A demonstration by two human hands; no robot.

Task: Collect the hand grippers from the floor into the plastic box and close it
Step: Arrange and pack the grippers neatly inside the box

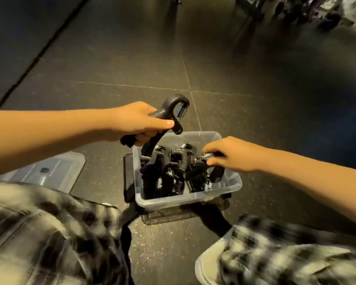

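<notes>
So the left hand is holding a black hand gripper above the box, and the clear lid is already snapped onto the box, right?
Not quite. The left hand does hold a black hand gripper above the box, but the head view shows the box open, with the clear lid lying on the floor to its left.

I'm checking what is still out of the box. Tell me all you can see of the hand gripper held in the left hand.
The hand gripper is black, plastic-looking, with a hooked top, a coiled metal spring showing blue beside it, and two handles. The left hand is closed round one handle, thumb along it. It is held tilted, hook up, over the far left corner of the clear plastic box, not yet inside.
</notes>
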